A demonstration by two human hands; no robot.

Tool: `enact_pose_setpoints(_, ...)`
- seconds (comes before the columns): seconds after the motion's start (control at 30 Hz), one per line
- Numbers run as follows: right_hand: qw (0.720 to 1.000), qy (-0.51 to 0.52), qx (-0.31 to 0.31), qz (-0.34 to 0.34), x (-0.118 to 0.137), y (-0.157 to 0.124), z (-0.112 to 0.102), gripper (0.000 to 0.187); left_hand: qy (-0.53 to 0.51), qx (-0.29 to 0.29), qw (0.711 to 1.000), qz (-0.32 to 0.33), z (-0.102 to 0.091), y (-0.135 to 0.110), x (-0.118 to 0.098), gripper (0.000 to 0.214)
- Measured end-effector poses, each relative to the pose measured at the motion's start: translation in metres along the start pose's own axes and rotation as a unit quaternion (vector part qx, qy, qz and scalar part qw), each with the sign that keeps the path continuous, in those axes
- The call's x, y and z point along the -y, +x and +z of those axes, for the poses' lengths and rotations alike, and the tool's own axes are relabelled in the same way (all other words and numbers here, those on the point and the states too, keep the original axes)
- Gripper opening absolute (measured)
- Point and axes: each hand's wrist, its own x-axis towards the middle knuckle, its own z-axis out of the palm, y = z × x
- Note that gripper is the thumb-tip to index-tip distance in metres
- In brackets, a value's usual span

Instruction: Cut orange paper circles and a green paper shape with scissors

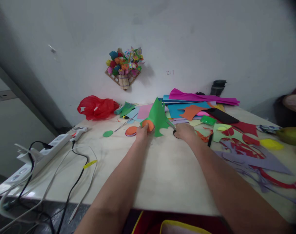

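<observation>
My left hand (143,133) pinches an orange paper circle (148,125) against a green sheet of paper (158,116), which stands up from the table with notched edges. In my right hand (184,131) is a pair of scissors (171,124); the blades reach to the right edge of the green sheet, and my fingers hide most of the handles. Left of my left hand lies a small stack of orange circles (131,131). Farther left, a single green circle (108,133) rests flat on the table.
Coloured sheets (186,109) and a dark phone-like slab (222,115) lie at the back right. Purple scraps (250,159) cover the right side. A red plastic bag (96,108) sits at back left. A power strip (43,156) with cables runs along the left edge.
</observation>
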Motion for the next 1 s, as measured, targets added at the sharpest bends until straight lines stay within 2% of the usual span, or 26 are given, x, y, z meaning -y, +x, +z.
enact_pose_setpoints(0.17, 1.000, -0.002, -0.027, -0.014, -0.003, 0.002, 0.002, 0.041, 0.023, -0.003, 1.000, 0.011, -0.002, 0.002, 0.001, 0.010)
enact_pose_setpoints(0.27, 0.998, 0.031, -0.047, 0.019, -0.010, 0.009, 0.003, 0.036, 0.005, -0.009, 1.000, 0.019, -0.002, 0.002, 0.000, 0.013)
enact_pose_setpoints(0.37, 0.989, 0.103, -0.086, 0.068, -0.019, 0.019, 0.005, 0.029, -0.003, -0.011, 1.000, 0.021, -0.001, -0.001, -0.002, 0.012)
enact_pose_setpoints(0.43, 0.969, 0.195, -0.126, 0.082, -0.024, 0.025, 0.006, 0.026, -0.005, -0.013, 1.000, 0.023, -0.001, -0.003, -0.004, 0.013)
enact_pose_setpoints(0.5, 0.924, 0.345, -0.146, 0.073, -0.025, 0.028, 0.007, 0.021, -0.006, -0.014, 1.000, 0.026, -0.001, -0.004, -0.005, 0.014)
enact_pose_setpoints(0.6, 0.802, 0.588, -0.101, 0.017, -0.024, 0.028, 0.008, 0.017, -0.008, -0.012, 1.000, 0.026, -0.001, -0.005, -0.007, 0.014)
enact_pose_setpoints(0.67, 0.734, 0.676, -0.057, -0.029, -0.023, 0.025, 0.008, 0.023, -0.007, -0.016, 1.000, 0.022, -0.001, -0.005, -0.007, 0.014)
enact_pose_setpoints(0.73, 0.707, 0.703, -0.017, -0.074, -0.023, 0.022, 0.008, 0.027, -0.001, -0.018, 1.000, 0.018, -0.001, -0.005, -0.008, 0.013)
enact_pose_setpoints(0.8, 0.707, 0.698, 0.022, -0.110, -0.025, 0.019, 0.008, 0.028, 0.005, -0.016, 1.000, 0.016, -0.001, -0.004, -0.008, 0.012)
enact_pose_setpoints(1.0, 0.741, 0.631, 0.141, -0.181, -0.029, 0.016, 0.011, 0.024, 0.004, -0.015, 1.000, 0.007, -0.001, -0.003, -0.007, 0.013)
